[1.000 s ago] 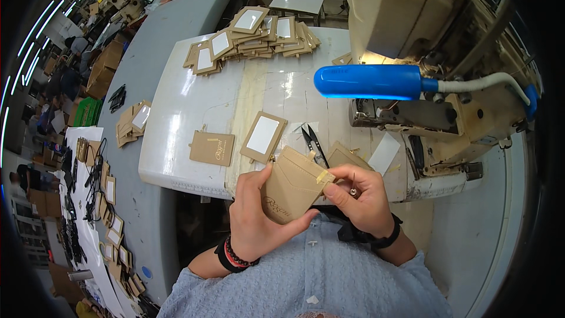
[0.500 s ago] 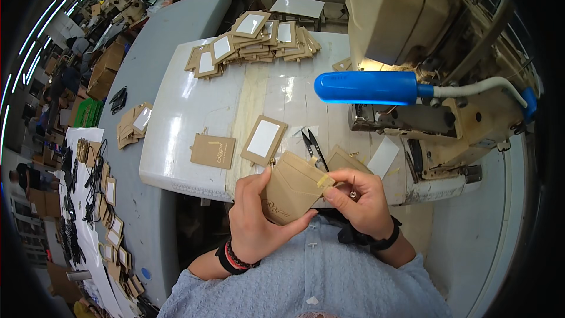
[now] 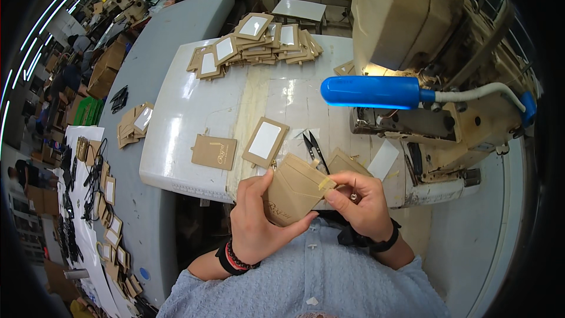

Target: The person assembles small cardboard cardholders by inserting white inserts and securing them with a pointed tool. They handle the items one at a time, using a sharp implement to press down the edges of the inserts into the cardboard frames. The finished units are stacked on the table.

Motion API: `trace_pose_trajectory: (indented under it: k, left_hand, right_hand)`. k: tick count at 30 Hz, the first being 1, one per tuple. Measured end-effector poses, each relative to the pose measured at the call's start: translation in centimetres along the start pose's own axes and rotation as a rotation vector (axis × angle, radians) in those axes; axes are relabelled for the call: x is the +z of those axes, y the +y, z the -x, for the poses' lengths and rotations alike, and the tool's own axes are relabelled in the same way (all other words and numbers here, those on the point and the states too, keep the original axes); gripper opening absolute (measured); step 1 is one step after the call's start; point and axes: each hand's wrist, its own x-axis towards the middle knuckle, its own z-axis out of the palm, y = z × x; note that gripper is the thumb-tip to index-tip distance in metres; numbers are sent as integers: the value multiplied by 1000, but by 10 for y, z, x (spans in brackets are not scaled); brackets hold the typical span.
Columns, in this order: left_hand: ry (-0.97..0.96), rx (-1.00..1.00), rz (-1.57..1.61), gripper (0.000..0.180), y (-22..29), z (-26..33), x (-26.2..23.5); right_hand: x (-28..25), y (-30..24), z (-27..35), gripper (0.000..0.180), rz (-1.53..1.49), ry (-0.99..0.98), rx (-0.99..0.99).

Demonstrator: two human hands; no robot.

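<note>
A tan card holder [image 3: 292, 191] with slanted pockets and gold lettering is tilted in front of my chest. My left hand [image 3: 256, 219] grips its left side and lower edge, thumb along the bottom. At the right corner, beside a small piece of yellow tape [image 3: 325, 184], the thumb and fingers of my right hand [image 3: 366, 203] pinch it. A thin pointed metal tool [image 3: 354, 196] sticks out between my right fingers; its handle is hidden. Just beyond lie black thread snips [image 3: 314, 148], a holder with a white window [image 3: 265, 142] and another lettered holder [image 3: 214, 152].
A pile of tan holders [image 3: 253, 47] covers the far side of the white table [image 3: 170, 135]. To the right stands a sewing machine [image 3: 406, 17] with a blue lamp [image 3: 371, 92] on a bendable neck. A white card [image 3: 383, 160] lies near it. The grey side table [image 3: 153, 76] carries more holders.
The view has shifted slightly. Both hands keep their hold on the card holder, nearly unmoved.
</note>
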Motion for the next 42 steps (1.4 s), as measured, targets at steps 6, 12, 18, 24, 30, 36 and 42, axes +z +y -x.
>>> trace_pose_trajectory:
  k: [6,12,18,24,30,36,42]
  left_hand:
    - [-9,0,3,90,-1,-1,0]
    - [-27,0,-2,90,0,-2,0]
    - [-78,-57,93,89,0,-1,3]
    - [-99,-40,151,86,-2,-2,3]
    - [-133,-39,184,85,-3,-3,2]
    - [-162,-35,222,83,-4,-4,1]
    - [-206,-71,230,83,-1,-5,1]
  right_hand:
    - [-1,0,0,23,-2,4,14]
    - [-1,2,0,23,-1,20,0]
    - [-2,1,1,23,-16,25,2]
    - [-2,-3,1,22,-51,21,8]
    - [-1,-4,0,20,-60,15,2]
    - [-1,-4,0,18,-64,21,-8]
    - [-2,-6,0,17,-58,21,-29]
